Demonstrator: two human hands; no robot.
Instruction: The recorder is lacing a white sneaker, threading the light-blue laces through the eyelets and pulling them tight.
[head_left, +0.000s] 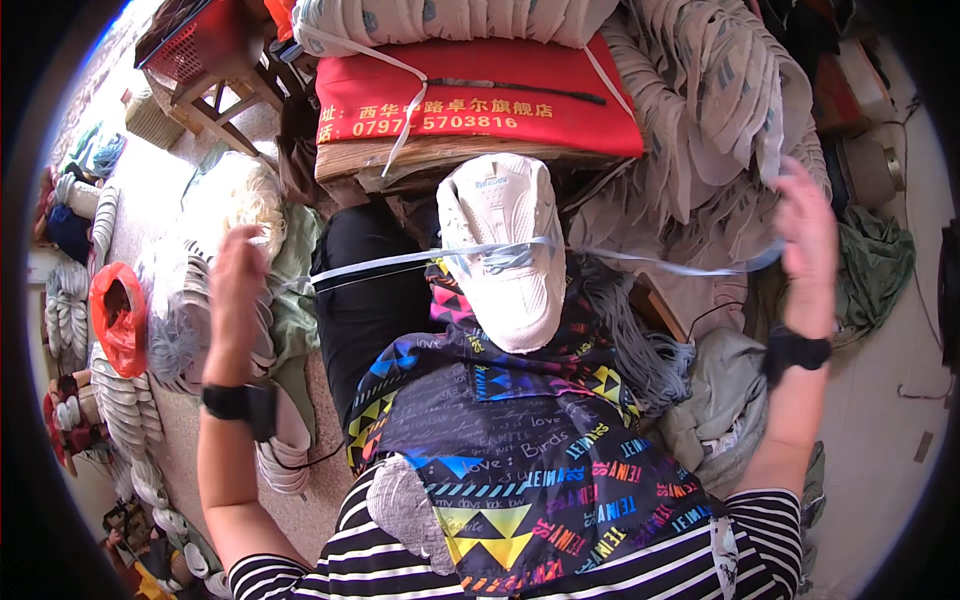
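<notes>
Behind everything rose the heap of pale shoe uppers (720, 90), filling the far right side. In front of it sat the red cushion (480, 95) on a wooden stool (400, 160), with a bundle of white soles on top. My lap was covered by a dark apron (520, 440) printed with bright triangles. On it, toe toward me, rested the white sneaker upper (505, 250), directly below the cushion. A pale blue lace (650, 262) ran taut across the sneaker's middle, stretched between both my hands. My left hand (237, 275) was raised out to the left, fingers pressed together around the lace end, though blur hid the exact grip. My right hand (805, 225) was lifted far right, fingers loosely curled, the lace passing at its palm; blurred as well.
</notes>
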